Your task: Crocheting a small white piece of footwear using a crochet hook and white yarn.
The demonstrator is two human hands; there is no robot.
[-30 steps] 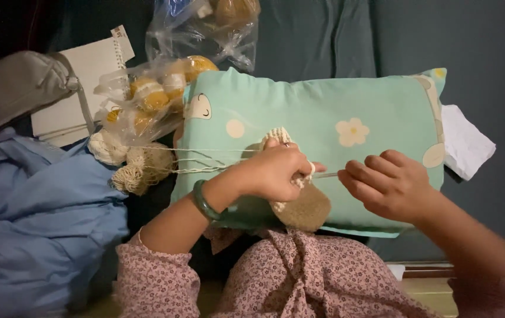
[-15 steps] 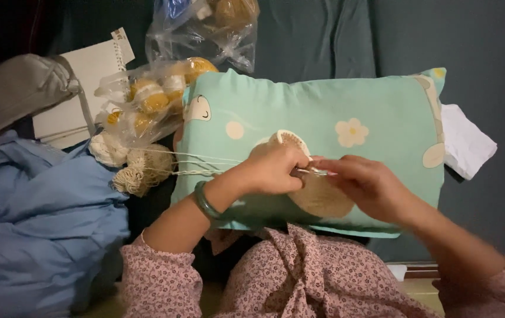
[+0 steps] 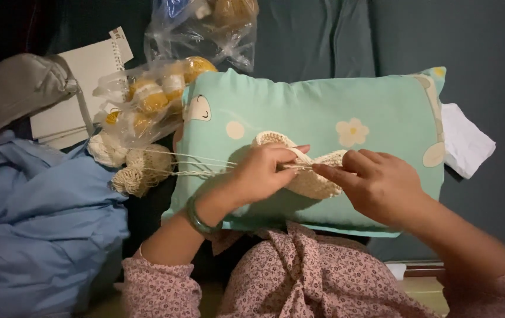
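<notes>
A cream crocheted piece (image 3: 316,179) lies on a mint-green pillow (image 3: 323,112) across my lap. My left hand (image 3: 259,172) pinches its near edge, with cream yarn strands (image 3: 196,165) running from the fingers leftward to yarn balls (image 3: 138,168). A green bangle (image 3: 196,217) circles that wrist. My right hand (image 3: 382,185) holds the piece's right side, fingertips meeting the left hand's; a thin hook seems to lie between them, but it is hard to make out.
Clear plastic bags of yellow and cream yarn (image 3: 155,94) sit left of the pillow. A white notebook (image 3: 82,88), a grey cap (image 3: 17,88) and blue cloth (image 3: 35,218) lie at left. White paper (image 3: 464,141) pokes out right of the pillow.
My right hand has come in from the right to meet the left at the crocheted piece, which has been turned and now lies flatter on the pillow.
</notes>
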